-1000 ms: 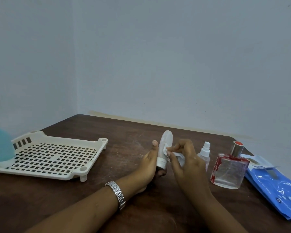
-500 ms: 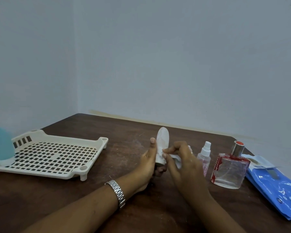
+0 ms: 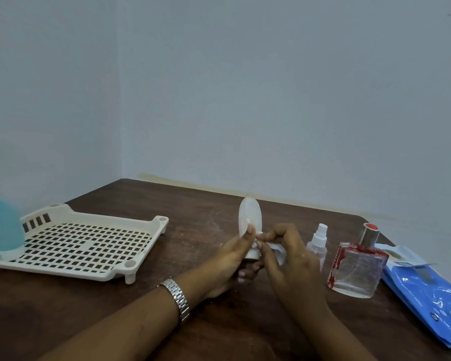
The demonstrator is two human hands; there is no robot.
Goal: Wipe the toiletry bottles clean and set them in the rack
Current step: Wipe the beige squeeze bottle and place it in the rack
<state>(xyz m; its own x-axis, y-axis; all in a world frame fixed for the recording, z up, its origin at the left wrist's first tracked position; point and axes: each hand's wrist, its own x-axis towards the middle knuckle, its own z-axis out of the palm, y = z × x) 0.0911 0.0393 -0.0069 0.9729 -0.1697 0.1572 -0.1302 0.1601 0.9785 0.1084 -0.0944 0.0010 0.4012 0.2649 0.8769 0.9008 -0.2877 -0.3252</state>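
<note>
The white bottle [image 3: 250, 217] is upright with its cap down and its long axis vertical, held between the two hands over the table [image 3: 193, 204]. The left hand [image 3: 232, 259] grips its lower body with the thumb up the front. The right hand [image 3: 289, 256] pinches a wipe [image 3: 277, 250] against its lower side. The rack [image 3: 63, 269] lies well to the left of the left hand, the nearer one, with a blue bottle [image 3: 4, 227] upright at its far-left end. Right of the right hand stand a spray bottle [image 3: 317, 242], a perfume bottle [image 3: 357, 267] and a blue packet [image 3: 427, 290]. None seems to block the way.

L hand [image 3: 235, 259] grips white bottle [image 3: 250, 217]; R hand [image 3: 289, 254] pinches wipe [image 3: 277, 250]
</note>
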